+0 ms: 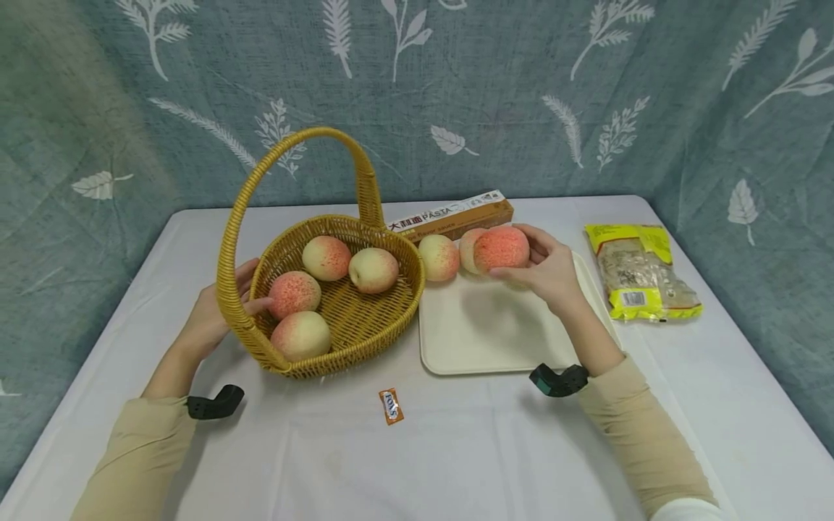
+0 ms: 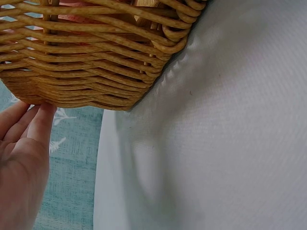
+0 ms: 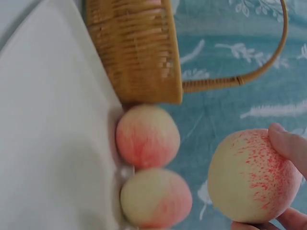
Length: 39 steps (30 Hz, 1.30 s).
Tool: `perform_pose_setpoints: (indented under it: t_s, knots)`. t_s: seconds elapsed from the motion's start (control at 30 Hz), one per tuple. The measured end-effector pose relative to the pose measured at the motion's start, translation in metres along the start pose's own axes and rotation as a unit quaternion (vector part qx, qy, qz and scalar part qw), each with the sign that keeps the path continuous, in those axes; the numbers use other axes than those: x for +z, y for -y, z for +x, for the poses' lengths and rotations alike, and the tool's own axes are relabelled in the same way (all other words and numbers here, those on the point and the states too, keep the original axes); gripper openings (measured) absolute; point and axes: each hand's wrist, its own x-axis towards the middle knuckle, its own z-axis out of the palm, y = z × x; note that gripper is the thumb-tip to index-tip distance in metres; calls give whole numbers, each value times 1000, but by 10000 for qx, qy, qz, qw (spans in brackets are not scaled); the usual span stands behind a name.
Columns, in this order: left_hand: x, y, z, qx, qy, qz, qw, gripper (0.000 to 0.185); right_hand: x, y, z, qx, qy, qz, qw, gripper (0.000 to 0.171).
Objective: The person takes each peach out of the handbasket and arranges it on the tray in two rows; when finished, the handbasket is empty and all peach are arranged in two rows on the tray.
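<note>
One peach [image 1: 500, 249] held in right hand [image 1: 550, 275], thumb below and fingertips [image 3: 288, 143] curled over top, lifted just above far edge of white tray [image 1: 482, 333]; roughly round, no usable long axis. Directly left of held fruit: two more peaches [image 1: 439, 257] side by side at tray's far edge, touching or nearly so. Further left, just beside tray: wicker basket [image 1: 355, 329], four peaches [image 1: 326, 257] inside, handle arched upright. Left hand [image 1: 211, 318] against basket's outer wall, fingers [image 2: 41, 125] fairly straight and pressing the weave, gripping nothing. Basket opening left of held peach, right hand nearer to it. Behind tray: pasta box [image 1: 452, 215]. Right of tray: yellow bag [image 1: 638, 271]. Near front: small candy wrapper [image 1: 390, 406]. All on white-covered table [image 1: 456, 449], blue leaf-print cloth [image 1: 521, 87] behind.
</note>
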Motion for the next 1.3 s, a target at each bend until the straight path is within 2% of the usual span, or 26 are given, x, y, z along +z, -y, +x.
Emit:
perform_pose_setpoints:
  t_s: [0.13,0.17,0.23,0.3,0.33,0.43,0.53,0.57,0.7,0.8,0.9,1.3]
  knots:
    - [0,1,0,-72,-14,-54,10000,75,-34,-60,21,-125,-281,129,9994,77]
    - [0,1,0,-71,-16,-48,10000,74,-42,-76,27,-156,-424,-6,9990,78]
    - [0,1,0,-37,-18,-37,10000,74,-54,-88,30,-123,-578,-2,9983,79]
    - [0,1,0,9,-8,-53,10000,74,-62,-90,29,-18,-706,71,9975,78]
    - [0,1,0,41,1,-25,10000,74,-63,-78,23,150,-647,331,9972,76]
    - [0,0,0,44,6,-21,10000,74,-73,-68,18,463,-758,574,9944,72]
    - [0,0,0,59,20,15,10000,74,-78,-51,9,751,-817,543,9923,73]
    - [0,0,0,58,17,31,10000,74,-83,-57,11,736,-921,321,9925,76]
    - [0,0,0,17,1,48,10000,75,-96,-57,9,879,-1117,269,9895,80]
    - [0,-1,0,-14,12,17,10000,75,-110,-72,15,901,-1431,249,9853,81]
    - [0,-1,1,-34,22,51,10000,75,-118,-83,20,933,-1667,-19,9816,84]
    - [-1,0,1,-12,47,53,10000,75,-121,-94,23,1488,-1930,-733,9671,86]
